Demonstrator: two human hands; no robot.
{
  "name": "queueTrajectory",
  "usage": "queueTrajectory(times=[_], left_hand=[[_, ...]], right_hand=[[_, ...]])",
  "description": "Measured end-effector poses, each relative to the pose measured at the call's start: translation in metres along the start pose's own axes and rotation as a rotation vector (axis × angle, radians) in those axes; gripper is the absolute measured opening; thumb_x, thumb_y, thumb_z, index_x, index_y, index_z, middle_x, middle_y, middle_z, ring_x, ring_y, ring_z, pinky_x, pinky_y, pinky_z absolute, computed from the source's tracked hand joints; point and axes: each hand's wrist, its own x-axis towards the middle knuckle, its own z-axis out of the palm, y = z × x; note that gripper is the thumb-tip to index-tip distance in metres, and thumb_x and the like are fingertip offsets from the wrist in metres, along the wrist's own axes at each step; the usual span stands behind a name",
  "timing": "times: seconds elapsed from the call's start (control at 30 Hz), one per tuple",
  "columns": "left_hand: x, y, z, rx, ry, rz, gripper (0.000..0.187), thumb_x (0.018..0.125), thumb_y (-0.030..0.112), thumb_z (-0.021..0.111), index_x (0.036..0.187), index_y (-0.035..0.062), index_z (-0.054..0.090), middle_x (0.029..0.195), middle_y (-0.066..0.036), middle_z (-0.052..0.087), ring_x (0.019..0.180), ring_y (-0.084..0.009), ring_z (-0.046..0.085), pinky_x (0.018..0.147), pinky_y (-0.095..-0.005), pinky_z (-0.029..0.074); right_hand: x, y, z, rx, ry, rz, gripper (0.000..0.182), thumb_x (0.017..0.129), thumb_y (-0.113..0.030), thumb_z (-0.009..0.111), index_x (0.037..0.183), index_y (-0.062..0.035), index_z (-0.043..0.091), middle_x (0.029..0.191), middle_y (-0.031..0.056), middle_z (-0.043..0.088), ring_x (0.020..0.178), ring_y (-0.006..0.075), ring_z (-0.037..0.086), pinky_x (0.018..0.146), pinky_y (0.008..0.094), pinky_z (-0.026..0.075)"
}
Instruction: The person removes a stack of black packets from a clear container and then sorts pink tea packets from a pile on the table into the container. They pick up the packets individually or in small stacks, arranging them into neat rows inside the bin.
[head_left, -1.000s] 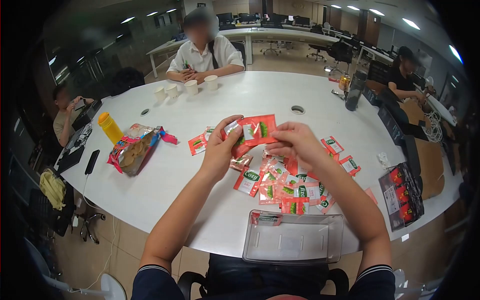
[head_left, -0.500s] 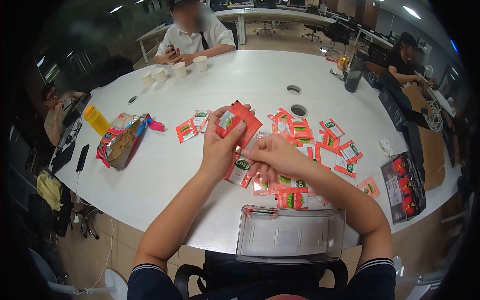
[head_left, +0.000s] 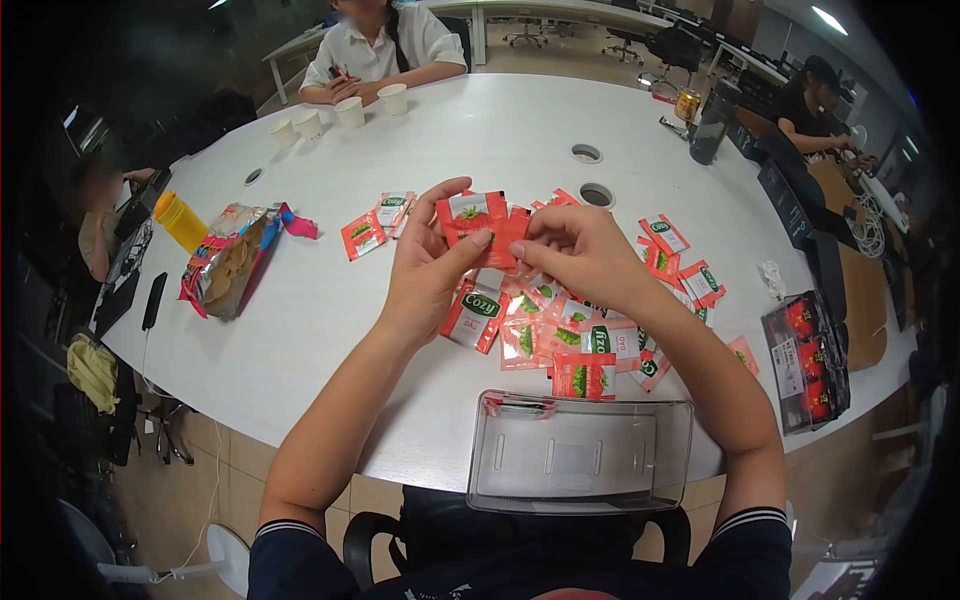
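Above the table, my left hand [head_left: 420, 275] is closed round red Cozy tea sachets [head_left: 470, 212], its thumb pressed across their front. My right hand [head_left: 585, 250] pinches the edge of a red tea sachet [head_left: 517, 228] against the right side of that bunch. How many sachets are held is hard to tell. Below both hands spreads a loose pile of red and white Cozy sachets [head_left: 572, 335], some face up with the green label. A clear plastic box [head_left: 520, 465] sits at the near table edge, with a few sachets [head_left: 520, 405] along its far-left wall.
An open chip bag [head_left: 232, 270], a yellow bottle [head_left: 180, 222] and a phone [head_left: 155, 300] lie left. Paper cups [head_left: 350, 112] stand before a seated person [head_left: 385, 50]. To the right are a packaged tray [head_left: 808, 365], a dark bottle [head_left: 712, 125] and a can [head_left: 687, 104].
My right hand has risen from over the pile to the bunch and now pinches a sachet there. My left hand has turned the sachets more upright. The camera view has tilted down slightly.
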Motion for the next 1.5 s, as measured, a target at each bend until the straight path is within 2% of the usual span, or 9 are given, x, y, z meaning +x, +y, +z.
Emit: queueTrajectory(times=[0.13,0.23,0.4,0.67,0.87,0.97,1.1,1.37,1.5], left_hand=[[-0.005,0.005,0.005,-0.054,-0.044,-0.055,0.072,0.093,0.005,0.063,0.158,0.0075,0.034,0.123,-0.011,0.065,0.108,-0.0192,0.065,0.09,-0.0331,0.054],[-0.005,0.005,0.002,-0.302,-0.1,-0.127,0.072,0.086,0.01,0.054,0.156,0.007,0.037,0.111,-0.009,0.06,0.089,-0.0176,0.056,0.071,-0.0287,0.046],[-0.008,-0.003,-0.011,-0.607,-0.421,-0.44,0.074,0.083,0.014,0.045,0.156,0.0112,0.036,0.115,-0.01,0.058,0.083,-0.0188,0.054,0.064,-0.0298,0.041],[-0.017,0.014,0.006,-0.383,-0.463,-0.406,0.061,0.109,0.049,0.037,0.145,0.0012,0.049,0.13,-0.02,0.063,0.112,-0.0285,0.066,0.102,-0.0441,0.053],[-0.017,0.005,0.005,-0.169,-0.439,-0.288,0.067,0.112,0.054,0.04,0.159,0.0067,0.035,0.13,-0.018,0.062,0.109,-0.0257,0.067,0.103,-0.0444,0.053],[-0.021,0.009,0.02,-0.051,-0.33,-0.161,0.084,0.107,0.068,0.038,0.17,0.0207,0.008,0.134,-0.017,0.06,0.104,-0.0257,0.069,0.095,-0.0438,0.056],[-0.019,0.001,0.019,0.071,-0.311,-0.133,0.11,0.083,0.096,0.029,0.169,0.0396,-0.008,0.153,-0.017,0.049,0.108,-0.0282,0.069,0.096,-0.0491,0.056],[-0.015,0.001,0.018,0.072,-0.365,-0.179,0.133,0.06,0.108,0.022,0.169,0.0373,-0.008,0.155,-0.019,0.044,0.1,-0.0321,0.074,0.082,-0.0404,0.06],[-0.015,-0.008,0.01,-0.059,-0.443,-0.106,0.118,0.085,0.081,0.059,0.17,0.027,-0.002,0.15,-0.019,0.047,0.1,-0.0302,0.076,0.082,-0.0373,0.061]], right_hand=[[-0.002,-0.004,0.0,0.146,-0.151,0.018,0.024,0.096,-0.019,0.077,0.1,0.0039,0.074,0.074,0.006,0.073,0.06,0.0078,0.062,0.058,0.0235,0.048],[0.0,-0.01,-0.012,0.09,-0.092,0.013,0.019,0.095,-0.015,0.079,0.105,0.0005,0.074,0.093,0.0035,0.073,0.083,0.0081,0.067,0.072,0.026,0.053],[0.003,-0.011,-0.007,-0.154,0.008,-0.492,0.025,0.09,-0.014,0.081,0.112,-0.0039,0.077,0.107,0.0066,0.072,0.101,0.0165,0.066,0.086,0.0344,0.053],[-0.001,-0.022,-0.02,-0.186,-0.071,-0.236,0.016,0.093,-0.014,0.076,0.102,-0.0011,0.08,0.09,0.0079,0.074,0.093,0.0204,0.065,0.085,0.0367,0.051],[-0.004,-0.024,-0.012,-0.313,0.122,-0.326,0.017,0.095,-0.015,0.074,0.101,0.0007,0.079,0.09,0.0075,0.072,0.093,0.021,0.063,0.084,0.0364,0.05],[-0.006,-0.026,-0.01,-0.39,0.133,-0.31,0.02,0.096,-0.017,0.072,0.1,0.001,0.079,0.089,0.0081,0.071,0.092,0.0224,0.062,0.084,0.0375,0.049],[-0.007,-0.026,-0.01,-0.376,0.118,-0.203,0.023,0.098,-0.02,0.07,0.099,0.0013,0.078,0.09,0.0091,0.072,0.092,0.0236,0.062,0.085,0.039,0.049],[-0.007,-0.015,-0.008,-0.329,0.116,-0.16,0.028,0.096,-0.025,0.065,0.094,-0.0024,0.081,0.097,0.0127,0.074,0.096,0.0316,0.064,0.088,0.0445,0.049],[-0.01,-0.021,-0.004,-0.577,0.138,-0.208,0.027,0.096,-0.024,0.064,0.093,-0.0024,0.081,0.099,0.0131,0.075,0.098,0.0321,0.066,0.09,0.0465,0.048]])
